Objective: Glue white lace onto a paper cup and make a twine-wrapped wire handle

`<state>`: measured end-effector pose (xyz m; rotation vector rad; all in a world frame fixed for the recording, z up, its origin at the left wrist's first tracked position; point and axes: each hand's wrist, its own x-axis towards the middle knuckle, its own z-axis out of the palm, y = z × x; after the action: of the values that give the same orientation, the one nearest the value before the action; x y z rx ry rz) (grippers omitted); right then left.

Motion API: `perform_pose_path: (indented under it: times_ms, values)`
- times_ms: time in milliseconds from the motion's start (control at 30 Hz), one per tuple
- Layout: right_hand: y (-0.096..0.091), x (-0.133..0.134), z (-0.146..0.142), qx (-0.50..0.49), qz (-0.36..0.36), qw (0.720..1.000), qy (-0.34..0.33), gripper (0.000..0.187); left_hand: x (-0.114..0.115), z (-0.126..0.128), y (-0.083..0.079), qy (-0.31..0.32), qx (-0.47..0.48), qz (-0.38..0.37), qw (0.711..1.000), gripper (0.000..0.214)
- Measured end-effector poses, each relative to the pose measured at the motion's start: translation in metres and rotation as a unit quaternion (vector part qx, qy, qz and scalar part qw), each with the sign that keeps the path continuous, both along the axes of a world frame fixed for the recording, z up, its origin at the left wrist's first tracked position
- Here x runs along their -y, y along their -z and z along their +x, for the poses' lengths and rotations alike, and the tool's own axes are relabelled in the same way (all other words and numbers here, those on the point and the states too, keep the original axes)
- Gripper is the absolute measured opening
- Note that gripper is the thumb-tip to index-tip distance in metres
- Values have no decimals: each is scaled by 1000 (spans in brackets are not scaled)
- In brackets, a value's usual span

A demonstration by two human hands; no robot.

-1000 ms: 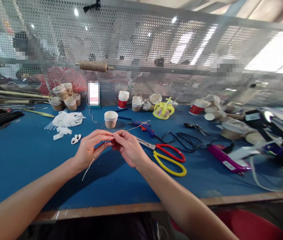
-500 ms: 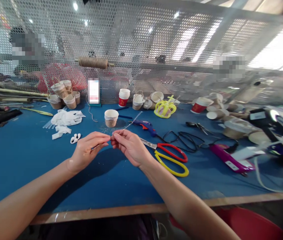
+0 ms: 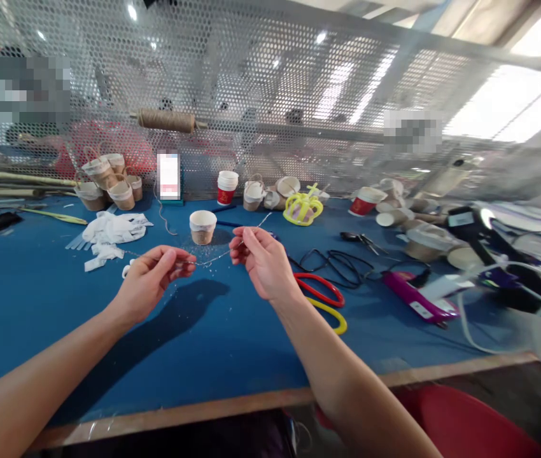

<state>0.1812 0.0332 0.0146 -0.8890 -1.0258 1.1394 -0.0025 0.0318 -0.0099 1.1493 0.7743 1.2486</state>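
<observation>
Both my hands are raised over the blue table (image 3: 36,305) and pinch a thin glittery string (image 3: 213,258) that sags between them. My left hand (image 3: 151,281) has its fingers closed on one end. My right hand (image 3: 261,261) pinches the other end, and a short tail sticks up past its fingers. A small paper cup wrapped in brown twine (image 3: 202,227) stands just beyond the string. Red and yellow scissors (image 3: 322,299) lie on the table partly hidden behind my right wrist.
Several twine-wrapped cups (image 3: 105,181) stand at the back left beside white scraps (image 3: 111,230). A red cup (image 3: 227,187), a yellow crown-like piece (image 3: 303,208), black cables (image 3: 332,261), a purple tool (image 3: 416,299) and a twine spool (image 3: 165,120) on the perforated screen. People sit behind the screen.
My hands have drawn apart, the left going left and the right going right and up. The string, earlier bunched between touching fingertips, now stretches between them.
</observation>
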Motion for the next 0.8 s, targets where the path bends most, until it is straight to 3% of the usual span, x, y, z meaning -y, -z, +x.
perform_pose_path:
  times_ms: [100,167,300,467,600,800]
  values:
    - [1,2,-2,35,13,999,5,22,-3,0,-2,-62,21,-28,997,18]
    - [1,3,-3,48,21,999,0,22,-3,0,-3,-69,-8,-37,997,21]
    - [-2,8,-4,120,35,990,-62,19,1,1,-3,-1,-115,-11,993,23]
    - [-1,18,-13,261,-2,938,-227,10,12,6,3,102,-237,34,965,32]
    - [5,21,-18,304,-4,922,-239,13,19,9,1,100,-297,73,947,43]
    - [8,24,-21,318,28,915,-246,12,20,9,-8,128,-305,112,937,46]
